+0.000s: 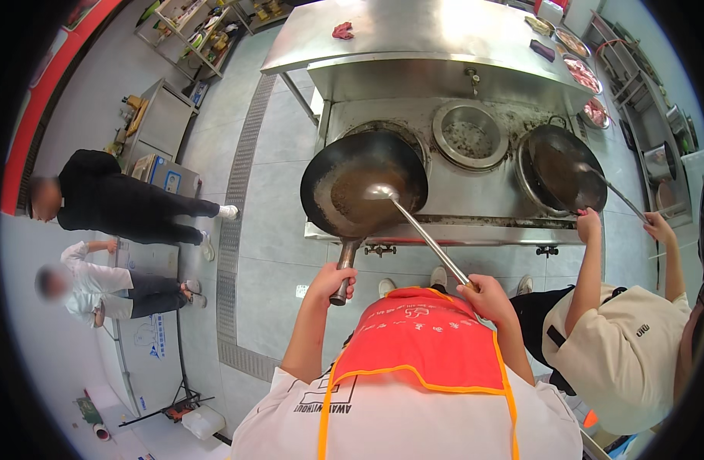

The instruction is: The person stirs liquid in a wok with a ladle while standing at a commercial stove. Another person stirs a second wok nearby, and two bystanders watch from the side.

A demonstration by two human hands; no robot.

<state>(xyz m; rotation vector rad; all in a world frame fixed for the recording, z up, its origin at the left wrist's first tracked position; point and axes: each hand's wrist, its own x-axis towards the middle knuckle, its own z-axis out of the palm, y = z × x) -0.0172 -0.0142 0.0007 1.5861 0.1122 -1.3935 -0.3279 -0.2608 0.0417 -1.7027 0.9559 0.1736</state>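
Observation:
My left hand (333,282) is closed around the handle of a large black wok (334,167), which tilts over the left burner of a steel range. In my right hand (487,296) is the long handle of a metal ladle (380,192); its bowl rests inside the wok. Brown, wet-looking residue coats the wok's inner surface. A round steel basin (470,137) with dark bits in it is set into the range, right of my wok. Beyond it, a co-worker's hands (588,225) hold a second wok (564,167) and a ladle.
A co-worker in a cream shirt (622,351) stands close at my right. Two people stand at the left, beyond a floor drain grate (230,230). Behind the burners runs a steel shelf (421,34) with a red cloth (342,31); bowls of raw meat (582,73) stand at its right.

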